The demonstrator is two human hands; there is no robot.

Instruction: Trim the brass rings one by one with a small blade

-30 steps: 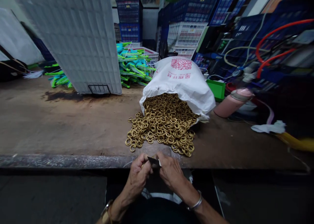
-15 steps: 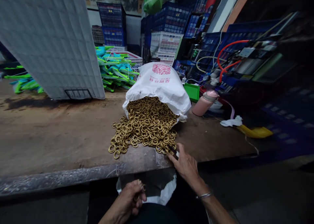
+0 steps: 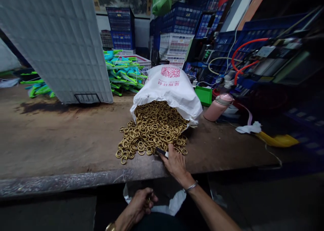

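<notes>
Brass-coloured rings spill in a heap from the mouth of a white woven sack lying on the wooden table. My right hand is at the heap's front edge, closed on a small dark, flat-tipped tool with a white part. The tool's tip touches or nearly touches the front rings; its exact kind is unclear. Below the table edge, my left hand is curled around a few brass rings, partly hidden by the fingers. Under it an open white bag shows near my lap.
A tall white padded panel stands at the left on the table. Behind are green and blue plastic pieces and stacked crates. To the right are a pink bottle, a green tray and machinery with red hoses.
My right hand has moved left along the front of the ring heap with the dark tool. My left hand stays low, its fingers curled. The view has shifted slightly.
</notes>
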